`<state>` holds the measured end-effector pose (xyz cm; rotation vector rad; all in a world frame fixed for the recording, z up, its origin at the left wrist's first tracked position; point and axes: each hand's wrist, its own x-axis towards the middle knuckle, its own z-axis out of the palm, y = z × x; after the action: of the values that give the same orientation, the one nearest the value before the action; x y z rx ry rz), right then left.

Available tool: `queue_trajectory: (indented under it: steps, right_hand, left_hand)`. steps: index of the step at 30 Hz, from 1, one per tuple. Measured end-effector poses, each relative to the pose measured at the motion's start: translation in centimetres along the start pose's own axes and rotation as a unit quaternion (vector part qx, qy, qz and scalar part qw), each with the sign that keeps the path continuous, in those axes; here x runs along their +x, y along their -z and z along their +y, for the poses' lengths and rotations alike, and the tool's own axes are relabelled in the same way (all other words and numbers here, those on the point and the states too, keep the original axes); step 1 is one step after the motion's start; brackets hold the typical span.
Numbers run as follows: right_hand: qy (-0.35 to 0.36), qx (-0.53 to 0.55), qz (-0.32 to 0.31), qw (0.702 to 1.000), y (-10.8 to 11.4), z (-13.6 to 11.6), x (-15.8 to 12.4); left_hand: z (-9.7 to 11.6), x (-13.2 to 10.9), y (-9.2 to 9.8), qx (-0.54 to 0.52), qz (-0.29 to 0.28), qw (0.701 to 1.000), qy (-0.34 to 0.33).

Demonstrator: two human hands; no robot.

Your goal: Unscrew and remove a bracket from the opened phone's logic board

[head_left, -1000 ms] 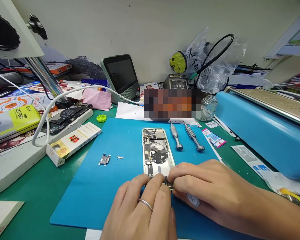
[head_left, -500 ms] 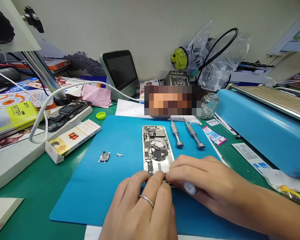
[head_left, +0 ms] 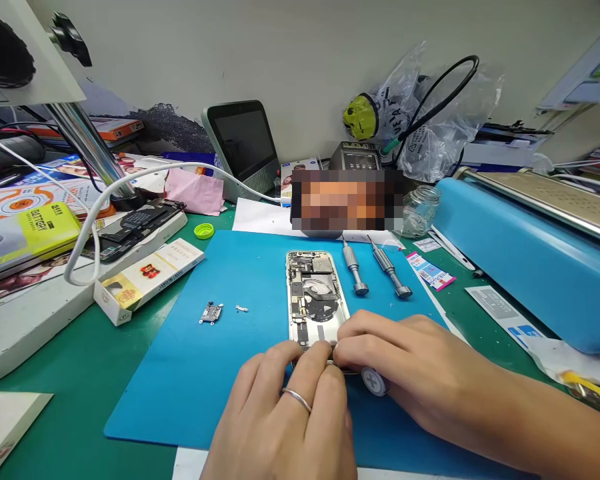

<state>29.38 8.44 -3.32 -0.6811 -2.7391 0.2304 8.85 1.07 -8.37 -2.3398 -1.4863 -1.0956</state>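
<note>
An opened smartphone point(head_left: 323, 300) lies on the blue mat point(head_left: 170, 373), its circuit boards and round coil showing. My left hand point(head_left: 285, 413), with a ring on one finger, is closed at the phone's lower end, its fingertips pressing there. From the right, my right hand point(head_left: 405, 360) meets it at the same edge with fingers pinched. Out of that hand pokes the round grey end cap of a screwdriver point(head_left: 375, 381), marked with a cross; its shaft and tip are hidden. Left of the phone rest a small metal bracket point(head_left: 211, 313) and a tiny metal piece point(head_left: 242, 309).
Two grey screwdrivers point(head_left: 355, 268) lie right of the phone. A glass jar point(head_left: 420, 211) and a blue machine point(head_left: 520, 260) stand farther right. On the left are a small carton point(head_left: 150, 280), a green cap point(head_left: 204, 231) and a white cable point(head_left: 80, 247). A screen device point(head_left: 243, 143) stands behind.
The screwdriver's end cap has swung slightly down and left, its cross turning more toward me. Both hands stay at the phone's lower edge. The whole view has shifted a little.
</note>
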Motion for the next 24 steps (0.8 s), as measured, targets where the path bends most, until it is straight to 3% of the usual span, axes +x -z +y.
queue_trajectory:
  steps: [14, 24]
  right_hand:
    - [0.002, -0.014, 0.005, 1.0, 0.42, -0.27, 0.08]
    - [0.001, -0.011, -0.023, 1.0, 0.21, -0.09, 0.16]
  left_hand:
    - [-0.11, 0.0, 0.11, -0.006, 0.0, 1.0, -0.003]
    - [-0.12, 0.08, 0.13, -0.03, 0.001, 1.0, -0.005]
